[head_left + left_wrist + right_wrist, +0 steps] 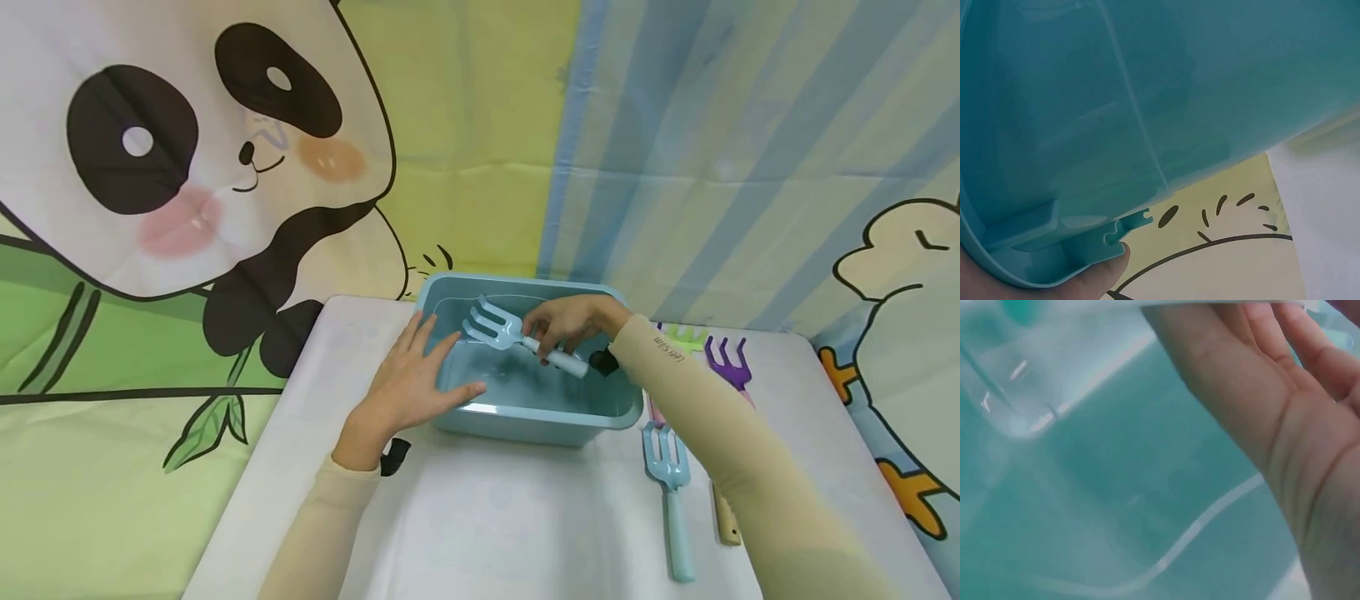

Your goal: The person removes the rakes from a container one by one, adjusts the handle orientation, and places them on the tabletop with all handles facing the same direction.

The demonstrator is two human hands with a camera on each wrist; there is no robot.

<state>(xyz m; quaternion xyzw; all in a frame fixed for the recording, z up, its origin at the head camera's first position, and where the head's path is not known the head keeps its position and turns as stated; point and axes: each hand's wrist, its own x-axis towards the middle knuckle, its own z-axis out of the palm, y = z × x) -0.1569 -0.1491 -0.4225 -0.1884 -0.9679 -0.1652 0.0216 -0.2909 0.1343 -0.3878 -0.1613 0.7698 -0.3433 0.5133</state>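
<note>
A light blue plastic basin (517, 429) stands on the white table near the back. Over its inside, my right hand (570, 321) grips a small light blue garden fork (508, 330) by the handle. The fork lies tilted, tines toward the basin's left side and handle end toward the front right. My left hand (405, 387) rests at the basin's left front corner, fingers spread and straight along the left side, thumb at the front rim. In the left wrist view, a finger (1107, 269) lies against the outside of the rim.
Right of the basin, partly behind the right sleeve, lie another light blue fork (666, 467), a purple fork (727, 364), a green fork (684, 337) and a tan handle (725, 518). A printed cloth (480, 150) hangs behind the table (480, 533).
</note>
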